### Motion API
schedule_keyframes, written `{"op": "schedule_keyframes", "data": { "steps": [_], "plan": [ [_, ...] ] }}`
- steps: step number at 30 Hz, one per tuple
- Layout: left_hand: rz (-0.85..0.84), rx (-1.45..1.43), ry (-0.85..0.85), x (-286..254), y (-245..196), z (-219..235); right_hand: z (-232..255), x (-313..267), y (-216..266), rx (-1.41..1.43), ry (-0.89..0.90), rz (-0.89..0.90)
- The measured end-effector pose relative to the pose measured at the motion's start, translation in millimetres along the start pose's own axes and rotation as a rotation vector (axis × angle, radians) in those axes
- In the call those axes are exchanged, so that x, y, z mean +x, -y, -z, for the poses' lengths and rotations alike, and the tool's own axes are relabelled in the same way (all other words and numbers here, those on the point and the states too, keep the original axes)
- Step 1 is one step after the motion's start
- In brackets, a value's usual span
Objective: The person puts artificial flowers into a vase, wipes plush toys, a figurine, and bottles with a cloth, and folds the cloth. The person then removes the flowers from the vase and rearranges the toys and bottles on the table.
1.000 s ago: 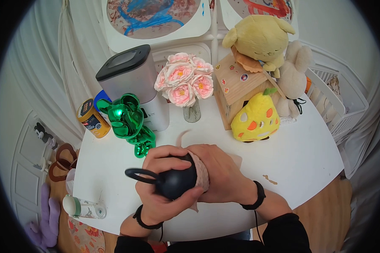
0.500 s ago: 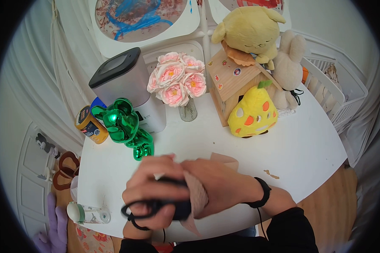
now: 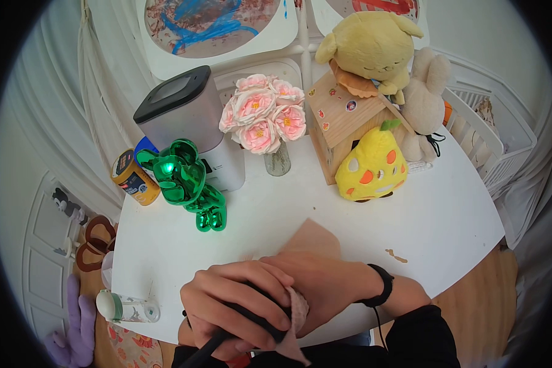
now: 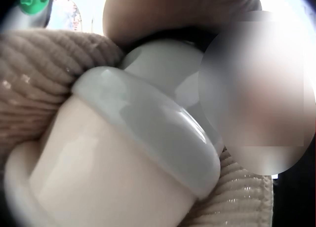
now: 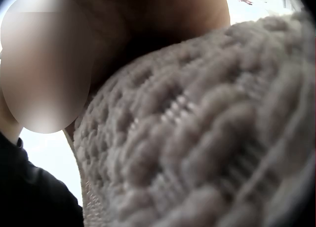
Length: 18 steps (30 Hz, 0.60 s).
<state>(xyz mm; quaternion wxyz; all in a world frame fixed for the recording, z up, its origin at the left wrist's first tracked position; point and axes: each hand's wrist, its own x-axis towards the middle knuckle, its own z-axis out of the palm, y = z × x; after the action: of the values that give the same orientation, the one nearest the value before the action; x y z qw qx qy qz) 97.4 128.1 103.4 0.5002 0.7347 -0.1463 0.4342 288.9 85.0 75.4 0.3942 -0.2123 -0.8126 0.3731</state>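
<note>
Over the near table edge, the left hand curls its fingers across a dark rounded object with a handle. The right hand grips a beige-pink textured cloth wrapped against that object, its fingertips mostly hidden. A flat corner of the cloth spreads past the hands above the table. Close up in the left wrist view, a glossy pale surface with a raised rim sits between folds of ribbed cloth. Waffle-textured cloth fills most of the right wrist view.
Behind the hands on the white table stand a shiny green bear figure, a flower vase, a grey-white appliance, a yellow plush and a wooden house. A bottle lies at left.
Both hands have come down toward the body with the dark object. Its loop has swung from pointing left to lower left, and more of the cloth corner shows beyond the hands.
</note>
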Motion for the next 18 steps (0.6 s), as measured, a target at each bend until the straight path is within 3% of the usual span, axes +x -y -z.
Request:
{"op": "schedule_keyframes", "data": {
  "steps": [1, 4, 5, 6, 9, 10, 14, 15, 17, 18],
  "plan": [
    [-0.007, 0.053, 0.018, 2, 0, 4, -1, -3, 2, -0.044, -0.024, -0.057],
    [0.133, 0.549, -0.422, 3, -1, -15, 3, -4, 8, -0.285, -0.197, -0.109],
    [0.217, 0.607, -0.343, 0, -4, -9, 4, -2, 3, -0.43, -0.327, -0.036],
    [0.244, 0.63, -0.387, 6, 0, -18, 2, 1, -3, -0.574, -0.455, 0.04],
    [0.198, 0.669, -0.474, -3, 10, -19, -3, 5, -11, -0.607, -0.491, 0.118],
    [0.146, 0.659, -0.398, -7, 9, -11, -4, 6, -11, -0.605, -0.489, 0.117],
    [0.01, 0.454, -0.247, -3, 0, -11, 0, 2, 0, -0.44, -0.361, 0.128],
    [-0.104, 0.362, -0.222, -5, 7, -10, 4, -1, 3, -0.301, -0.207, 0.046],
    [-0.092, 0.212, -0.077, -5, 3, -6, 11, -3, 14, -0.038, 0.076, -0.168],
    [-0.06, 0.159, -0.01, -5, 1, -5, 8, -5, 14, -0.038, 0.069, -0.17]
  ]
}}
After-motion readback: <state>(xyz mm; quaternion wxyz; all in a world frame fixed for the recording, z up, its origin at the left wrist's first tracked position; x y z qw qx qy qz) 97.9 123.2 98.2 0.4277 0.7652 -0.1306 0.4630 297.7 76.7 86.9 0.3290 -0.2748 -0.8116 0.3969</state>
